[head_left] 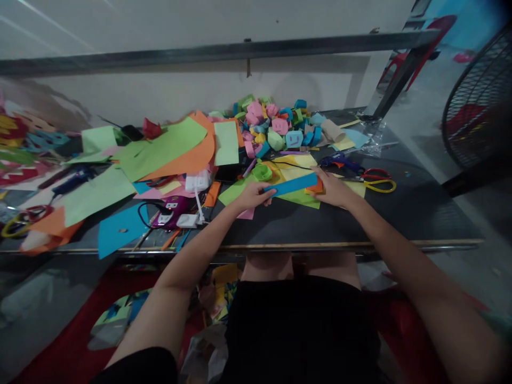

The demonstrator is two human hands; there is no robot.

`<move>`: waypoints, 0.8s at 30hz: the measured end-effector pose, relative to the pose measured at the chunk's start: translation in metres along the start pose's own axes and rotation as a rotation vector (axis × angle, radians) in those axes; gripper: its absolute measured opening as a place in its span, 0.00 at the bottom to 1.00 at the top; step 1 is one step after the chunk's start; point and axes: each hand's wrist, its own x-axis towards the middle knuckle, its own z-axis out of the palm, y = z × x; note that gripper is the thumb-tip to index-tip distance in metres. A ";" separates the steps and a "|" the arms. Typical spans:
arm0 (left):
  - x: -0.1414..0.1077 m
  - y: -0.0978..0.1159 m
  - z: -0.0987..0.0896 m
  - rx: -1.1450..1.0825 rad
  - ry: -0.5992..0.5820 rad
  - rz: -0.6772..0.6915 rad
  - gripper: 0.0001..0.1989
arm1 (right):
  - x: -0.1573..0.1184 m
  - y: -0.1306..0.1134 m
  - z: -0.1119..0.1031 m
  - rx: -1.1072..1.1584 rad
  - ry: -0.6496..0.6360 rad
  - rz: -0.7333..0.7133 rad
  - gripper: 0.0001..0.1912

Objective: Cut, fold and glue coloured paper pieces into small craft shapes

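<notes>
A blue strip [294, 184], looking like felt or foam sheet, stretches between my two hands above the table's front half. My left hand [255, 196] pinches its left end between thumb and fingers. At the other end, my right hand [331, 188] is closed round the strip's corner, its fingertips partly hidden. A small orange piece [316, 188] shows under the right fingers; whether they grip it too, I cannot tell. Green and yellow sheets [298, 165] lie beneath, and a green rolled ring [262, 172] sits just beyond my left hand.
Colourful small shapes [276, 125] are heaped by the wall. Right of my hands lie a blue glue gun [344, 161] and scissors [380, 181]. A purple power strip [172, 210] with cords sits left, among coloured sheets [168, 144]. A fan [480, 101] stands at the right.
</notes>
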 end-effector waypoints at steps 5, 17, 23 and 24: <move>0.006 0.002 -0.002 0.101 -0.122 -0.001 0.23 | 0.028 -0.009 -0.035 0.016 0.441 0.025 0.47; 0.015 -0.005 -0.001 0.496 -0.156 0.103 0.14 | 0.052 -0.018 -0.006 -0.006 0.544 0.220 0.38; 0.021 -0.005 -0.006 0.628 -0.126 0.107 0.09 | 0.021 -0.048 -0.024 0.098 0.356 -0.203 0.20; 0.023 -0.004 -0.005 0.665 -0.123 0.098 0.09 | 0.017 -0.050 -0.023 0.085 0.299 -0.257 0.18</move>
